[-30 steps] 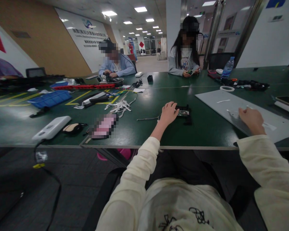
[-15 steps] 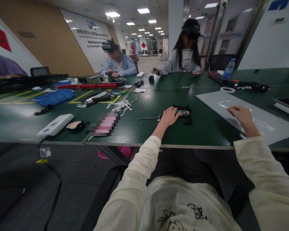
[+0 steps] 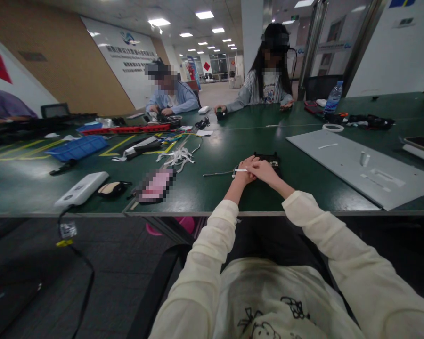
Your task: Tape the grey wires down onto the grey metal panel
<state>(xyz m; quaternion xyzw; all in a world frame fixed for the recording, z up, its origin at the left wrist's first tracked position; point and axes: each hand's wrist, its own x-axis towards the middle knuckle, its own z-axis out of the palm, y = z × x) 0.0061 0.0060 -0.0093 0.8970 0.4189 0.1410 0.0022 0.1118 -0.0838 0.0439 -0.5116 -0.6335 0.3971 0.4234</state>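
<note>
My left hand [image 3: 243, 176] rests palm down at the left end of a black frame [image 3: 276, 170] that holds a small circuit board [image 3: 270, 163]. Its fingers reach out over the frame's near left part, partly covered by my other hand. My right hand [image 3: 265, 172] is closed in a pinch on a short white strip [image 3: 240, 170], held across the back of my left hand. A thin grey cable [image 3: 215, 174] runs leftward from under my left hand along the green table. My hands hide much of the frame and board.
A grey panel [image 3: 342, 160] at right carries white strips and a small white cylinder [image 3: 365, 159]. Left are a heap of white strips [image 3: 179, 157], a pink phone [image 3: 156, 184], a power bank [image 3: 82, 189] and a blue tray [image 3: 77, 148]. Two people [image 3: 272, 89] sit opposite.
My right hand has come left from the grey panel to my left hand, bringing a white strip. My left hand stays at the frame. The person opposite has moved a hand over the small dark box.
</note>
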